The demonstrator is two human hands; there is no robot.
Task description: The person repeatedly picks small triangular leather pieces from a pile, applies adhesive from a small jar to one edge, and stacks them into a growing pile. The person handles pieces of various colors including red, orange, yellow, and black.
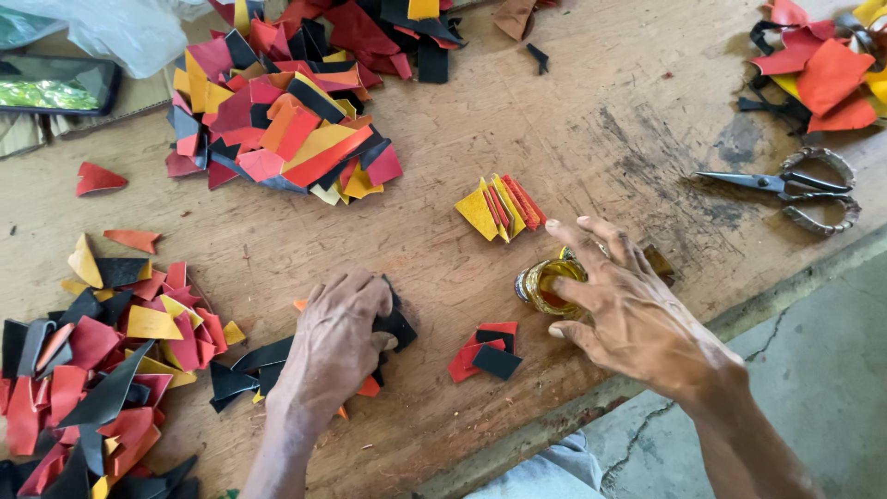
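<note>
This was a craft workshop. A worn, stained wooden bench (573,129) carried heaps of cut red, yellow and black scraps (277,120), a fanned stack of cut pieces (499,208), heavy shears (795,189) and a small glue jar (547,285), above a cracked concrete floor (813,370).

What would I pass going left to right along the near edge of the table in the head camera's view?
Heap of red, black and yellow scraps → left hand pressing on black pieces → small red and black pieces → glass jar → right hand reaching over the jar.
</note>
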